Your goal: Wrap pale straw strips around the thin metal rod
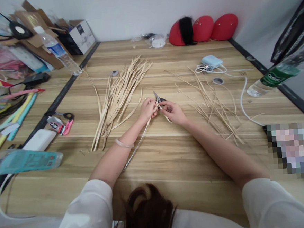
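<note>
My left hand (148, 109) is closed round a thin metal wire (136, 147), whose upper part is wrapped in pale dried plant strip. The bare wire slants down toward my body. Close beside it, my right hand (175, 113) pinches a flat straw-coloured strip (167, 118), its loose end hanging below the fingers. Just beyond both hands lie scissors (157, 97), blades pointing away and the handles partly covered by my fingers. A bundle of wide dried strips (124, 91) is spread to the left. Thinner strips (211, 106) are scattered to the right.
On the right stand a green-labelled bottle (276, 75) and a light blue box (212, 61) with a white cable. Three red caps (203, 28) sit at the back. A clear bottle (59, 51), pink-handled scissors (69, 126) and a white power bank (40, 140) are at left.
</note>
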The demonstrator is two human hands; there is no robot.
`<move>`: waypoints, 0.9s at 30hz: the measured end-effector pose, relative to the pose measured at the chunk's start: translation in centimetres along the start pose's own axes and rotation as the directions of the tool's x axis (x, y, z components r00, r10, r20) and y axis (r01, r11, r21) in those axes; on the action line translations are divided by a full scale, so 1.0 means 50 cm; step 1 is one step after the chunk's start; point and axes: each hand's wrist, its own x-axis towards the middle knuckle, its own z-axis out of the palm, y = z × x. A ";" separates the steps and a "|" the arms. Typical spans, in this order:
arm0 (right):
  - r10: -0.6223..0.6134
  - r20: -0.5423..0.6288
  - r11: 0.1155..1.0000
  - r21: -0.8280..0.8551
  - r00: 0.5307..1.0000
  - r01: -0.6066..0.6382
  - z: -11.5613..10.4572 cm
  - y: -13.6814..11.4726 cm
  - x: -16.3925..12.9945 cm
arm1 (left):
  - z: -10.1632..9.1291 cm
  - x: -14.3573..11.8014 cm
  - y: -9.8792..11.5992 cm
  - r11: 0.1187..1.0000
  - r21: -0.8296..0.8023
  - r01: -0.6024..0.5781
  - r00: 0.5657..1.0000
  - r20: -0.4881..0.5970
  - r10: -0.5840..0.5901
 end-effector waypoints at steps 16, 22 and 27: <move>-0.013 -0.004 1.000 -0.007 1.000 0.013 -0.002 0.002 0.000 | 0.005 -0.004 0.004 0.999 0.032 -0.003 1.000 -0.004 0.004; 0.001 0.000 1.000 -0.011 1.000 -0.001 -0.001 0.000 0.000 | 0.005 -0.007 0.006 0.999 0.034 0.004 1.000 -0.011 -0.003; 0.012 -0.005 1.000 0.000 1.000 -0.012 0.000 0.001 0.000 | 0.005 -0.006 0.002 0.999 0.053 0.003 1.000 0.012 -0.004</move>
